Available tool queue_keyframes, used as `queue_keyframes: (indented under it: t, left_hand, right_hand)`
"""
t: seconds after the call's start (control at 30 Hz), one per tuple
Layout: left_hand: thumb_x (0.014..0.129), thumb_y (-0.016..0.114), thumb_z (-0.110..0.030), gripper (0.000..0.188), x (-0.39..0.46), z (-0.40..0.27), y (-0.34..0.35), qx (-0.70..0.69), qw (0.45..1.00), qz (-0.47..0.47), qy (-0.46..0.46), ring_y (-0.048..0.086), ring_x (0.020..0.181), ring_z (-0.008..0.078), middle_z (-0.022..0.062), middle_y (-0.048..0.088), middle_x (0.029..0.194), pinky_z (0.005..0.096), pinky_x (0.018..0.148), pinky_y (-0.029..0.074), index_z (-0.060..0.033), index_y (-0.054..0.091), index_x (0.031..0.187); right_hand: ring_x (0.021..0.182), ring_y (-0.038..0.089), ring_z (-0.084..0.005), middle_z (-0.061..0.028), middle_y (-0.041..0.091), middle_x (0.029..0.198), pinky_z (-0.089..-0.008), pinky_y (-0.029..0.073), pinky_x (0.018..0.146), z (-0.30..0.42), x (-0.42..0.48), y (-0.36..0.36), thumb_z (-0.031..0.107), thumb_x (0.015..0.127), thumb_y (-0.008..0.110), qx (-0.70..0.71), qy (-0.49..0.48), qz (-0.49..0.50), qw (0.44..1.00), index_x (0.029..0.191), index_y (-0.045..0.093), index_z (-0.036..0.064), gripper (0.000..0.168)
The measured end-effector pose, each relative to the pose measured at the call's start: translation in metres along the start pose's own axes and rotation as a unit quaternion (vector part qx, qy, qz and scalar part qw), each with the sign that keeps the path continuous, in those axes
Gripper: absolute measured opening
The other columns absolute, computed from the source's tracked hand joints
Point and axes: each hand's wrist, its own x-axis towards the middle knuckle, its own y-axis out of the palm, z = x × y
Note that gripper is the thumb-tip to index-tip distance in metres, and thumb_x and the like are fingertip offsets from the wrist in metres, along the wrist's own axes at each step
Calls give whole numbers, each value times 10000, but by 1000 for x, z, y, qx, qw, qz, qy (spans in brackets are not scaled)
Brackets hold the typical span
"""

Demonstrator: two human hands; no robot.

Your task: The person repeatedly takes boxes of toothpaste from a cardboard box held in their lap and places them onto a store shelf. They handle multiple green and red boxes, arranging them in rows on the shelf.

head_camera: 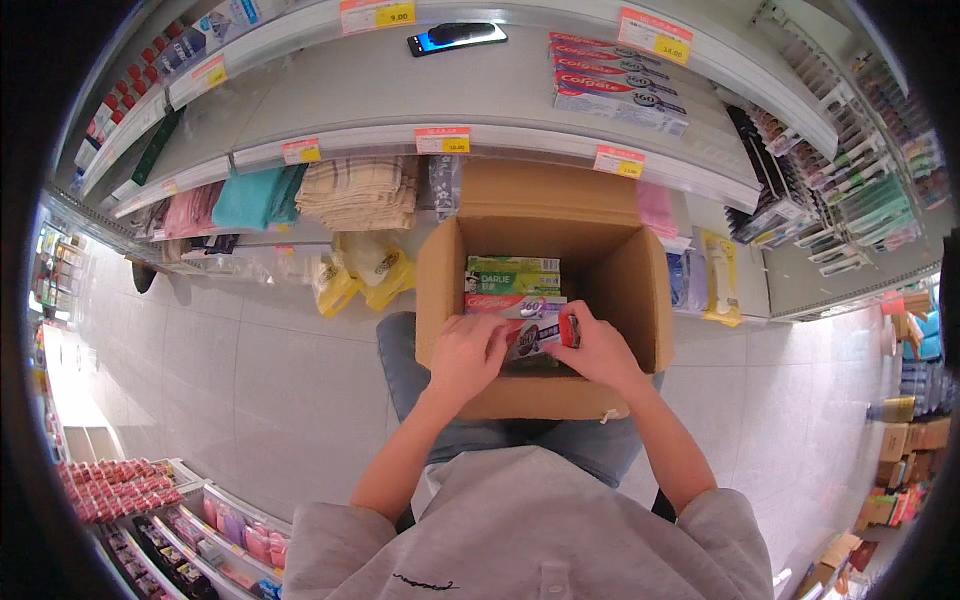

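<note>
An open cardboard box [654,300] stands in front of me, its near flap folded out toward my lap. Over its opening, my left hand [466,357] and my right hand [600,345] grip the two ends of a Colgate toothpaste carton [534,336], which is slightly tilted. The right hand's thumb and fingers pinch its red end; the left fingers partly cover the other end. Inside the box, against its left side, lie a green Darlie toothpaste carton [517,280] and another Colgate carton [501,303]. What lies beneath my hands is partly hidden.
On the shelf [360,82] ahead rest a smartphone [457,39] and a row of Colgate cartons [619,91]. Folded towels [356,193] fill the shelf below, with yellow plastic bags [375,274] underneath. Hanging goods [855,202] flank the right. A low display rack [240,525] stands behind left.
</note>
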Motion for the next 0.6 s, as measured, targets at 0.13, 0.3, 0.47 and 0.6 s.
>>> queue_keyframes:
  t: [0.13,0.3,0.47,0.6]
  left_hand:
    - [835,678,-62,97,0,0,-2,0,1000,9,1,657,788,329,111,698,855,431,766,500,-77,655,928]
    - [831,682,-59,104,0,0,-2,3,1000,13,1,659,787,322,108,698,848,425,773,500,-76,656,929]
    - [834,683,-63,100,1,-3,-2,11,1000,19,0,664,792,317,107,699,847,423,785,503,-75,658,931]
    - [843,680,-67,89,2,-1,-3,13,1000,24,2,668,795,316,105,700,849,423,788,506,-74,660,930]
  right_hand:
    - [858,712,-393,-194,725,913,-476,560,764,3,5,7,427,827,766,-29,2,25,999,1231,511,52,607]
    - [893,714,-382,-205,724,968,-462,558,808,-24,19,12,364,818,767,-50,-20,122,991,1188,598,10,540]
    - [985,712,-344,-200,727,1051,-419,555,856,-54,48,12,258,763,818,-75,44,246,965,1249,598,-3,594]
    - [855,726,-337,-200,719,1061,-404,573,830,-69,68,15,194,707,894,-158,-13,218,963,1227,583,-47,652]
